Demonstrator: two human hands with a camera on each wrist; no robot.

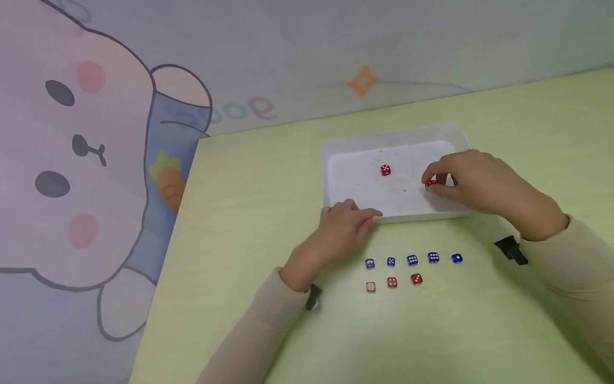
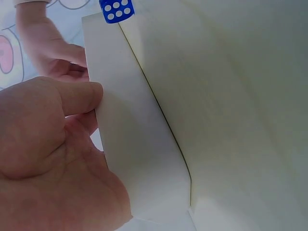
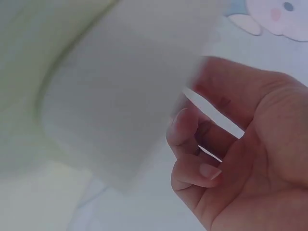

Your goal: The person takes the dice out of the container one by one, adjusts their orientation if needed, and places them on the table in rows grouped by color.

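Observation:
A white tray [image 1: 357,184] lies on the green table, with one red die [image 1: 385,170] on its floor. Inside the tray at the right, my right hand [image 1: 434,180] pinches a second red die [image 1: 430,184] between thumb and fingertips. My left hand [image 1: 358,216] grips the tray's front-left corner; in the left wrist view its thumb [image 2: 79,96] presses on the tray wall [image 2: 139,159]. The right wrist view shows only the curled fingers [image 3: 185,134] beside the blurred tray [image 3: 115,96], and the die is hidden there.
In front of the tray, several blue dice [image 1: 412,260] stand in a row, with three red dice [image 1: 392,282] in a shorter row below. One blue die [image 2: 117,10] shows in the left wrist view. A rabbit-print wall [image 1: 72,160] borders the table's left and far edges.

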